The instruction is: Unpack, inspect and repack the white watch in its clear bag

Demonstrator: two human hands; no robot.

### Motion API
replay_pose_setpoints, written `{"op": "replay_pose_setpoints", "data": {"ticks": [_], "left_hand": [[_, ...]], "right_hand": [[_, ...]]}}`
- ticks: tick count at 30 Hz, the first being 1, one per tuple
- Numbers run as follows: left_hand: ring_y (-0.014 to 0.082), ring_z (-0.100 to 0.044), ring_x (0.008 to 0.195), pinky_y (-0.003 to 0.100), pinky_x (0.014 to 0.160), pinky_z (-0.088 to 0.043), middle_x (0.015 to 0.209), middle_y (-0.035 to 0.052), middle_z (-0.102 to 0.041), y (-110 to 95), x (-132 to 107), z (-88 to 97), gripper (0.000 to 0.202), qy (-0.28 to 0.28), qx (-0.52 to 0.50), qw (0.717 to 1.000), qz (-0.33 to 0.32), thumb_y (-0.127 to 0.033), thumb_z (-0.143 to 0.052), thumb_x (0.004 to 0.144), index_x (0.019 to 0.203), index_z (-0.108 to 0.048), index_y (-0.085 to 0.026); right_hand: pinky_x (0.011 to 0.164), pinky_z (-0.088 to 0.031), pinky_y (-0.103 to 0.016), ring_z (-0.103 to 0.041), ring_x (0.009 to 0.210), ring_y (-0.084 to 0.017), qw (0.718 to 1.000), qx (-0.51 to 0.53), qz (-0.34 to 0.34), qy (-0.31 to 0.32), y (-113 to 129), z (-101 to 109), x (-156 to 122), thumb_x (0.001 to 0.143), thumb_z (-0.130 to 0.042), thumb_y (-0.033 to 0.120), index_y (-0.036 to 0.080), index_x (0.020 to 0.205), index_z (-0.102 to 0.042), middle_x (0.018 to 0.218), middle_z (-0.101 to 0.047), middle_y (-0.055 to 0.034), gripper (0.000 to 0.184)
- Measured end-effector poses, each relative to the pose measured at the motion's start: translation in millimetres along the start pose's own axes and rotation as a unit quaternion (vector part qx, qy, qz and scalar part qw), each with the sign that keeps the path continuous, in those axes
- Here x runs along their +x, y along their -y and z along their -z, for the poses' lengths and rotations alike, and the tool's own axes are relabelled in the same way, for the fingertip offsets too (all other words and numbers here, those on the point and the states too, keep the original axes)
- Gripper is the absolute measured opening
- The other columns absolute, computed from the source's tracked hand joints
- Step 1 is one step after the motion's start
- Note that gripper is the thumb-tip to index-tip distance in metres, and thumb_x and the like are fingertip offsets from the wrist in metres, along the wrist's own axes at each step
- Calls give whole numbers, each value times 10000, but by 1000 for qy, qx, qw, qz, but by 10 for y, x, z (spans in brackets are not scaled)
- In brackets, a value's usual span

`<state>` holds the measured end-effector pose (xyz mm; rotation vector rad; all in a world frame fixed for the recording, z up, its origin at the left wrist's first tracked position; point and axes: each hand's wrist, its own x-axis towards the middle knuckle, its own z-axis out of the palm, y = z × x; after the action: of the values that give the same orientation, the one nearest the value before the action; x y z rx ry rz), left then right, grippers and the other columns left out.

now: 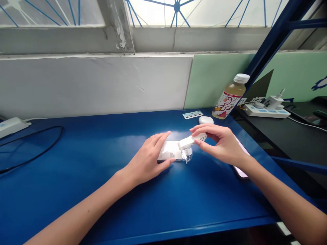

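My left hand [150, 154] rests on the blue table, thumb and fingers along the two long sides of a flat white packet [170, 150]. Clear, crinkled plastic [187, 154] sticks out at the packet's right end. My right hand [219, 143] pinches a small, long white piece [186, 143] with dark marks between thumb and fingers. That piece is tilted just above the packet's right end; whether the two touch I cannot tell. Part of the packet lies hidden under my left hand.
Behind my right hand are a white rounded case [205, 119], a printed card [192, 114] and a drink bottle [231, 97]. A phone [241, 172] lies partly under my right wrist. Power strips [267, 111] and a black cable [55, 146] lie at the sides.
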<state>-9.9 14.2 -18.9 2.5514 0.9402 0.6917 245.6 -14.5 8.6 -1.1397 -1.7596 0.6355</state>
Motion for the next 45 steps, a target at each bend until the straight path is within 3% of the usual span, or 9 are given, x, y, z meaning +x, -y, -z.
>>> {"op": "replay_pose_setpoints", "data": {"ticks": [5, 8, 13, 18, 22, 29, 35, 39, 45], "left_hand": [[371, -501, 1260, 524, 1012, -415, 1399, 183, -515, 122, -24, -4, 930, 54, -29, 996, 61, -422, -678, 869, 1566, -93, -230], [360, -520, 1231, 506, 988, -432, 1356, 172, -539, 124, -33, -5, 913, 51, -36, 995, 76, -421, -660, 885, 1565, -83, -229], [344, -543, 1205, 492, 974, -449, 1328, 157, -546, 115, -40, 7, 834, 35, -37, 996, 78, -442, -628, 906, 1552, -140, -241], [313, -605, 1107, 465, 910, -496, 1278, 124, -588, 112, -45, 28, 868, 16, -13, 998, 60, -384, -662, 890, 1551, -111, -272], [305, -610, 1103, 455, 901, -504, 1252, 110, -611, 132, -39, 47, 860, -6, 23, 998, 50, -364, -679, 881, 1544, -138, -274], [297, -614, 1106, 440, 895, -511, 1257, 112, -617, 180, -57, 69, 832, 2, 41, 998, 41, -402, -672, 884, 1532, -171, -255], [297, -628, 1061, 430, 862, -522, 1230, 110, -633, 161, -65, 53, 843, 11, 54, 998, 24, -400, -695, 862, 1520, -193, -241], [306, -604, 1128, 455, 913, -504, 1266, 117, -632, 149, -55, 57, 781, 16, 66, 998, 6, -404, -682, 876, 1501, -251, -224], [318, -576, 1177, 473, 961, -484, 1299, 143, -614, 178, -40, 76, 538, 18, 95, 995, -15, -438, -670, 886, 1331, -523, -173]], "right_hand": [[697, -517, -360, -645, 812, -226, 989, -144, 31, 20, -82, 9, 40, 780, -638, 142, 215, 861, -667, 960, -701, -69, 112], [605, -467, -337, -581, 666, -185, 980, -197, 25, 18, -113, 1, 38, 760, -590, 102, 211, 802, -629, 842, -671, -47, 123], [649, -491, -334, -641, 815, -225, 992, -128, -8, 2, -105, -50, 21, 821, -588, 159, 208, 847, -664, 928, -699, -68, 94], [676, -515, -300, -652, 886, -202, 995, -83, 34, 40, -88, -142, -6, 865, -572, 158, 198, 933, -678, 1016, -702, -72, 133], [722, -534, -298, -665, 917, -194, 984, -142, 54, 91, -120, -111, -27, 887, -552, 153, 184, 1011, -672, 1089, -702, -75, 175], [798, -551, -392, -687, 1005, -273, 919, -331, 116, 182, -167, 16, -50, 953, -516, 214, 213, 1182, -636, 1168, -708, -86, 258], [802, -558, -361, -697, 981, -247, 930, -305, 135, 157, -227, -161, -93, 989, -502, 263, 177, 1145, -636, 1150, -718, -106, 224], [782, -558, -368, -701, 947, -250, 925, -326, 139, 136, -221, -170, -85, 972, -538, 318, 182, 1075, -678, 1108, -732, -88, 221], [697, -553, -372, -707, 843, -251, 912, -363, 121, 147, -168, -52, -51, 949, -567, 312, 200, 1004, -718, 955, -752, -73, 196]]}}
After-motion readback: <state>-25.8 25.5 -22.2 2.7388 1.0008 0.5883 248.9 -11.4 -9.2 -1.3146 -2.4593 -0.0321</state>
